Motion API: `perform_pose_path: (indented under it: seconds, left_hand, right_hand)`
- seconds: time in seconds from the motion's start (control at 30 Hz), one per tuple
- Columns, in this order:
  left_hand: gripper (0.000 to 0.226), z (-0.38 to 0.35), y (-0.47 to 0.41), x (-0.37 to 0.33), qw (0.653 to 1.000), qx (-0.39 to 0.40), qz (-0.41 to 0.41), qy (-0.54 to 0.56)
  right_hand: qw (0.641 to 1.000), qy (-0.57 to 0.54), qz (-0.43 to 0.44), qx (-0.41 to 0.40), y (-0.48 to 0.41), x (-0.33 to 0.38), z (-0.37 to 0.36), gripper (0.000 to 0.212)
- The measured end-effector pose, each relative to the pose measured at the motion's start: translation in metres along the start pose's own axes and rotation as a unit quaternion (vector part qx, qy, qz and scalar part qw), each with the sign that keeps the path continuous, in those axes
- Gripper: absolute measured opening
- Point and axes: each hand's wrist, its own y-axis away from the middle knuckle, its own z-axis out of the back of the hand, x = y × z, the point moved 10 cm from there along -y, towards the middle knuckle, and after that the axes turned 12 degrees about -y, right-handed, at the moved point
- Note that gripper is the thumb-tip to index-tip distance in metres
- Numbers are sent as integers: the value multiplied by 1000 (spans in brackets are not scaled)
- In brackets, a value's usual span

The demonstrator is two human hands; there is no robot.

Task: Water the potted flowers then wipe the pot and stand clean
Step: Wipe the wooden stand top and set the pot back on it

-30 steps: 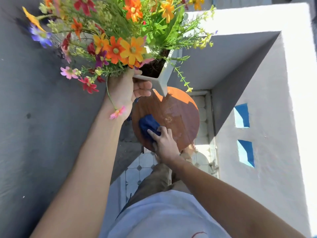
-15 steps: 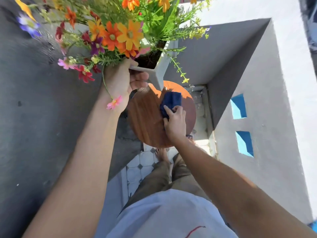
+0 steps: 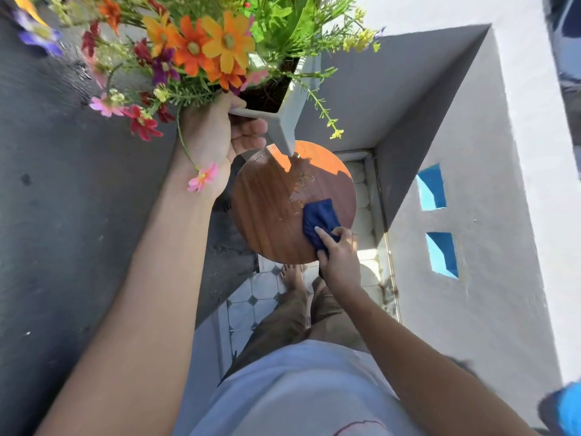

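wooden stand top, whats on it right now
A folded blue cloth pressed down by the right hand, plus a patch of crumbly debris. The wood under the cloth is hidden. The pot is lifted off in the left hand.

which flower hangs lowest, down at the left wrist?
The small pink flower on a long drooping stem, lying against the left hand; all other blooms sit higher in the bunch.

The round wooden stand [image 3: 267,206] top lies mostly bare; the lifted white pot [image 3: 287,118] overhangs its far edge, grey walls [image 3: 418,99] close beside.
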Motion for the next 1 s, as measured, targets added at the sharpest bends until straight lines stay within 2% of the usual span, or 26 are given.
perform_pose_path:
  seconds: [0.1,0.17,0.33,0.47,0.6,0.73,0.9,1.0]
  left_hand:
    - [24,-1,-1,2,1000,9,2,4]
    - [25,-2,-1,2,1000,13,3,5]
    - [23,3,-3,1,1000,6,1,4]
    - [24,5,-2,-4,1000,-2,-7,-11]
    - [25,9,-3,-6,1000,-8,-9,-9]
    - [23,12,-5,-10,1000,-9,-6,2]
    - [22,18,-7,-14,1000,-12,-9,7]
    - [23,20,-6,-18,1000,-18,-11,9]
  right_hand:
    - [990,-25,-115,-78,-26,-42,43,55]
    - [989,-22,-124,-81,-35,-38,45,55]
    - [997,-29,-56,-44,-17,18,-7,53]
    - [997,-21,43,60,21,86,-81,56]
    - [987,-1,93,131,29,97,-107,57]
    - [992,6,100,77,-10,69,-56,53]
    - [997,10,5,-70,-104,15,36,49]
    - [996,30,1,-79,-136,23,48,49]
